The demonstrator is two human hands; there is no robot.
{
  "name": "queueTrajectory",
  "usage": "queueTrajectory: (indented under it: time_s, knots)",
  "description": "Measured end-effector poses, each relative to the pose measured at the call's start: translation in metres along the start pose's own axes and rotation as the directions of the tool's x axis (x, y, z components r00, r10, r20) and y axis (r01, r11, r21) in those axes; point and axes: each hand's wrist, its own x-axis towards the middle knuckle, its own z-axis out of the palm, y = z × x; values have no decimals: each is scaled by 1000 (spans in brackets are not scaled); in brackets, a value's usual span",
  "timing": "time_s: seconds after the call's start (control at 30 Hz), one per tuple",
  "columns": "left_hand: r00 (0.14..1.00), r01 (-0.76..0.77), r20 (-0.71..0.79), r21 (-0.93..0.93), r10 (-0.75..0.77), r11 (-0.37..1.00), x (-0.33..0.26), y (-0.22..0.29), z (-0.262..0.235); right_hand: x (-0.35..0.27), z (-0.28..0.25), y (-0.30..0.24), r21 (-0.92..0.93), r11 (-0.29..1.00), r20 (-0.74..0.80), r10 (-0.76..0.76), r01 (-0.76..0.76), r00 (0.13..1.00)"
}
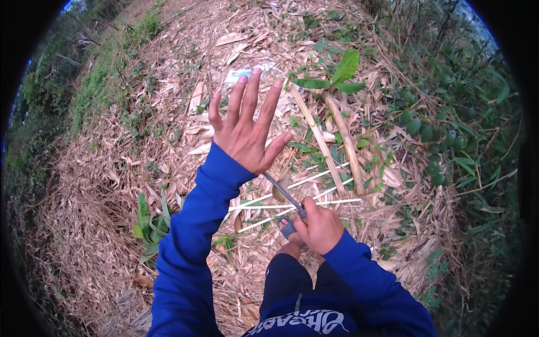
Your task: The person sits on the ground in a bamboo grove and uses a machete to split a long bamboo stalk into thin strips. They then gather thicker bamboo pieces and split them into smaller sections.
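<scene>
My left hand (246, 121) is stretched out over the ground with its fingers spread and its back up, holding nothing. My right hand (321, 226) is closed around the handle of a long knife (285, 191). Its narrow grey blade points up and left, and the tip is hidden behind my left wrist. Below the blade, several thin pale split strips (303, 206) lie crossed on the ground. Beyond them lie a longer flat wooden strip (317, 137) and a thicker round stick (346, 143), side by side.
Dry leaves (112, 224) cover the ground. A broad-leaved green plant (342, 76) stands at the far end of the stick, and another low plant (152, 227) is left of my arm. A blue and white packet (238, 76) lies ahead. Dense bushes (443, 129) line the right.
</scene>
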Motion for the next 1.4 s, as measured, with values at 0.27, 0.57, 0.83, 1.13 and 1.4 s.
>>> queueTrajectory:
  time_s: [0.27, 0.57, 0.83, 1.13, 1.4]
  knots:
    - [879, -64, -477, -106, 6, 992, 27, -37, -35, 0, 7, -8, -6, 1000, 26, -10, 10, 1000]
    - [955, -4, -276, -390, -113, 921, 11, -50, 53, 21, 5, 8, -50, 998, 5, 36, -36, 999]
    - [954, 249, 7, -574, -300, 780, -53, -50, 121, 57, 13, 43, -190, 975, 140, 145, -117, 980]
    - [931, 268, 38, -745, -362, 611, -107, 47, 86, 105, 7, 74, 206, 957, 385, 110, -202, 916]
    - [958, -219, -282, -610, 50, 761, -94, 31, 108, 105, -12, 89, -491, 862, -21, 130, -123, 991]
